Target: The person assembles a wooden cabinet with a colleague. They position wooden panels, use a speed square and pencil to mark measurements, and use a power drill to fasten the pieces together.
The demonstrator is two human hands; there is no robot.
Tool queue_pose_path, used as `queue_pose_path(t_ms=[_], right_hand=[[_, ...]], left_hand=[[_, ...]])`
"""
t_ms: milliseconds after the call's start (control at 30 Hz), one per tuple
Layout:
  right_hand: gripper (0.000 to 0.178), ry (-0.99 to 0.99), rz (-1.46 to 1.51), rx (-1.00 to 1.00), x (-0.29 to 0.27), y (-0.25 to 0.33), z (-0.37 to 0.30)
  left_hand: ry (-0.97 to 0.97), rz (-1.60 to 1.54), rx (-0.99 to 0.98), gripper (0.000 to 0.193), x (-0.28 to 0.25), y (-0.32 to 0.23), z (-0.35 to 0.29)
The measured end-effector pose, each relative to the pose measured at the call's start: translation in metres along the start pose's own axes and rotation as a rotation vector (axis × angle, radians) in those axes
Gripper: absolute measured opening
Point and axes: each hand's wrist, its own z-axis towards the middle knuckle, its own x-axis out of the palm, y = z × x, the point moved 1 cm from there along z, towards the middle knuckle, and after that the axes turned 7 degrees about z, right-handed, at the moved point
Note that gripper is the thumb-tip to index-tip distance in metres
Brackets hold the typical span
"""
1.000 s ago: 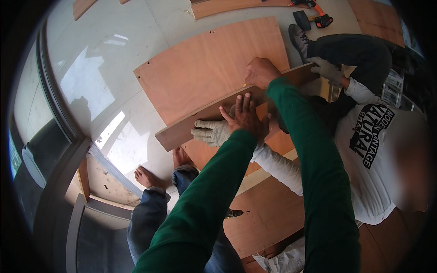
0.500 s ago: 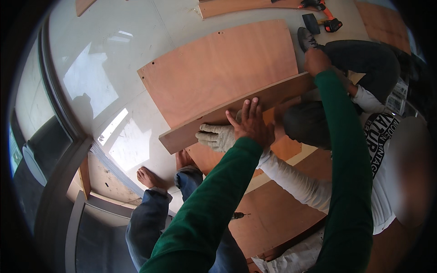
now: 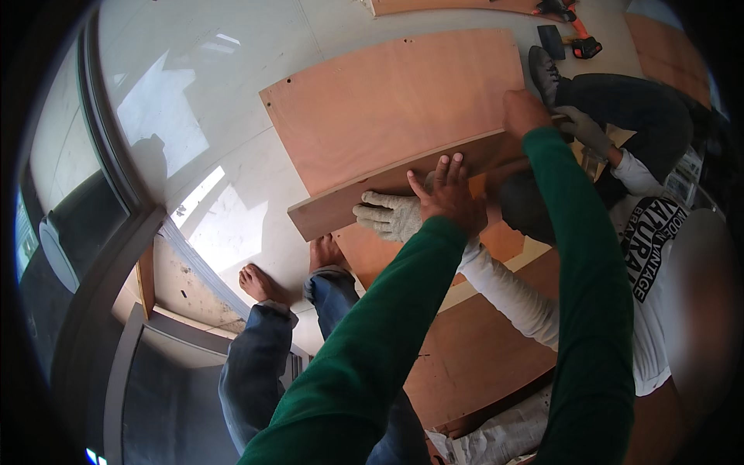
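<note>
A long narrow wooden board stands on edge along the near side of a flat wooden panel. My left hand rests against the board's near face, its fingers spread. Toward the board's right end, my right hand is closed at the upper edge; its fingertips are hidden. A co-worker's gloved hand lies flat on the same face, just left of my left hand. Their other gloved hand is beside the board's right end.
A cordless drill and a dark-headed mallet lie at the back right. The co-worker's shoe is near the panel's right corner. Another wooden panel lies closer to me. A dark metal frame runs along the left.
My right hand has shifted left along the board from its right end. The co-worker's second gloved hand now shows there. My left hand keeps its place; the whole view has shifted slightly.
</note>
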Motion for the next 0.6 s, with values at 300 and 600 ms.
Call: queue_pose_path(t_ms=[300,600], right_hand=[[0.021,0.138,0.438,-0.211,0.002,0.214,-0.056],[0.012,0.232,1.135,-0.707,-0.055,0.376,-0.16]], left_hand=[[-0.138,-0.036,0.021,0.073,0.038,0.011,0.018],[-0.352,-0.373,0.133,0.068,-0.002,0.034,-0.017]])
